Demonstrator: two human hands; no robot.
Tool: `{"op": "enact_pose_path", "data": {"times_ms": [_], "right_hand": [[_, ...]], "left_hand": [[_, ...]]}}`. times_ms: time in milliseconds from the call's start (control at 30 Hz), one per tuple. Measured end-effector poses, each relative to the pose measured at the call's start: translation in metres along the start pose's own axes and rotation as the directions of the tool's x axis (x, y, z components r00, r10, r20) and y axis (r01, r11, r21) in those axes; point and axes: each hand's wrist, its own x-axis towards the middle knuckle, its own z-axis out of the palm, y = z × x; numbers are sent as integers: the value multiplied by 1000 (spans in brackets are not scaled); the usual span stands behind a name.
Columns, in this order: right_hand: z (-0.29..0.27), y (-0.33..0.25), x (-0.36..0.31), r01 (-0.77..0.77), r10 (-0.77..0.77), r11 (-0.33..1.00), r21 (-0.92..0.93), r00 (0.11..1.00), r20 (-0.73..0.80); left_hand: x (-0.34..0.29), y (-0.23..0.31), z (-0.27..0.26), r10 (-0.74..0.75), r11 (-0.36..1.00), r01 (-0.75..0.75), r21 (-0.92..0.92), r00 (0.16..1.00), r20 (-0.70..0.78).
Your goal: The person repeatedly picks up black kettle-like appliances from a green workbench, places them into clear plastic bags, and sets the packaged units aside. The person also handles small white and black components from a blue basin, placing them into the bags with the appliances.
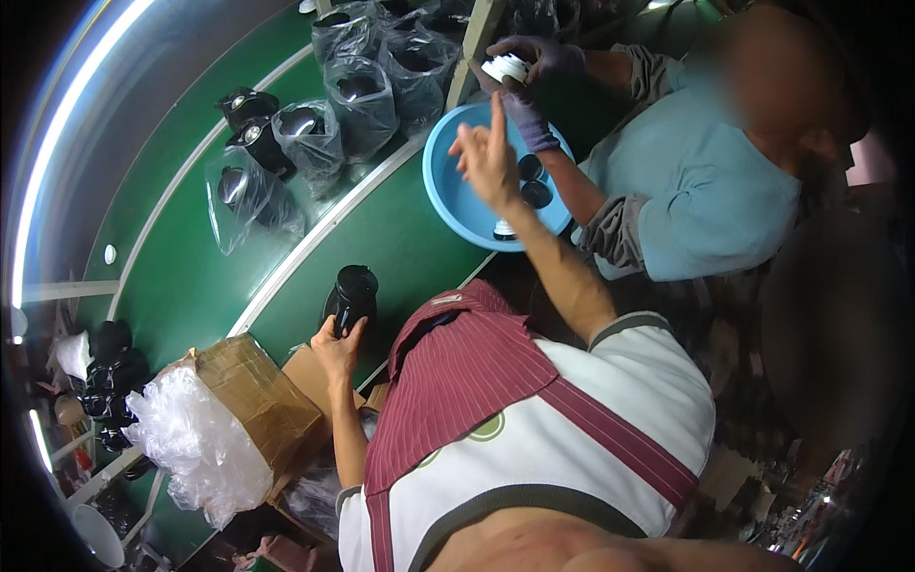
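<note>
My left hand (pixel 335 351) is closed around the handle side of a black jug-like vessel with a lid (pixel 356 284), standing on the green table. My right hand (pixel 488 162) is raised over a light blue basin (pixel 440 205). Its index finger is stretched out, the other fingers partly bent, and nothing is in it. Just beyond that fingertip, a co-worker's gloved hands (pixel 530 84) hold a white ring-shaped part (pixel 505 67). Round black parts (pixel 536 194) lie in the basin, with a white and black one (pixel 504 230) near its front rim.
Several black vessels in clear plastic bags (pixel 360 100) stand across the table. Bare black vessels (pixel 255 133) sit beside them. A cardboard box (pixel 250 391) with clear plastic bags (pixel 195 443) is at my left. A co-worker (pixel 686 172) is at the right.
</note>
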Motion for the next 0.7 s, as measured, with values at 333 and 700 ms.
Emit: {"op": "enact_pose_path", "data": {"times_ms": [333, 700], "right_hand": [[-15, 40, 58, -29, 26, 998, -63, 999, -42], [6, 14, 60, -36, 44, 990, -134, 997, 57]], "left_hand": [[3, -10, -2, 23, 999, -22, -41, 999, 22], [6, -11, -1, 20, 1000, -21, 5, 1000, 20]]}}
